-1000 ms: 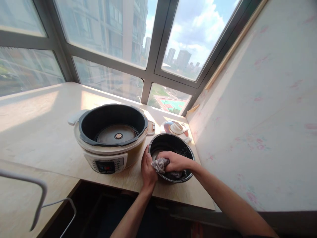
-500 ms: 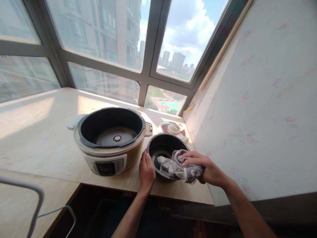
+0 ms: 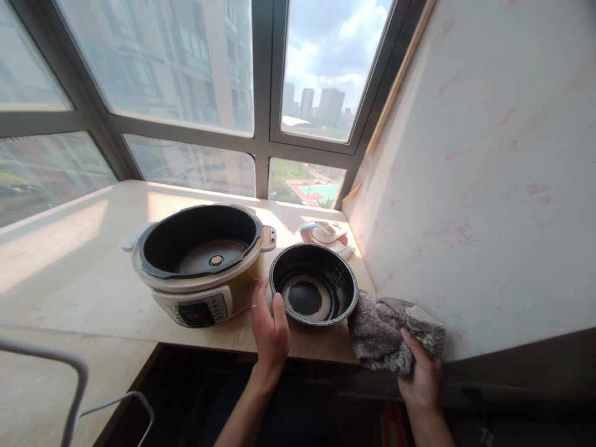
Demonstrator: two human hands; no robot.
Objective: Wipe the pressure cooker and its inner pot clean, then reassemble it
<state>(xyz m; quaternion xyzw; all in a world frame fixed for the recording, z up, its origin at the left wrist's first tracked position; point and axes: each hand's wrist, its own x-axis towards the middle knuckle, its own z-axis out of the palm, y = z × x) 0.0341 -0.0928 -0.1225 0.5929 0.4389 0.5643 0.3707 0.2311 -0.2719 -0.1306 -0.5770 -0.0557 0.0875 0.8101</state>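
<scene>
A black inner pot (image 3: 333,261) stands on the ledge, its inside showing a pale ring round a dark centre. My left hand (image 3: 270,329) is beside its left wall, thumb and fingers apart; whether it touches the pot I cannot tell. Bunched in my right hand (image 3: 421,369) is a grey and white cloth (image 3: 379,332), held to the right of the pot past the ledge's front edge. To the left sits the pressure cooker body (image 3: 200,282), lidless, its dark cavity and front control panel visible.
Behind the pot lies the cooker lid (image 3: 325,233), near the window. A patterned wall (image 3: 465,217) bounds the right side. Bent white metal tubing (image 3: 77,379) rises at the lower left, by the ledge's front edge (image 3: 321,357).
My right hand has pulled the cloth out of the inner pot and moved right and down. My left hand's fingers have opened slightly beside the pot. The view has shifted a little.
</scene>
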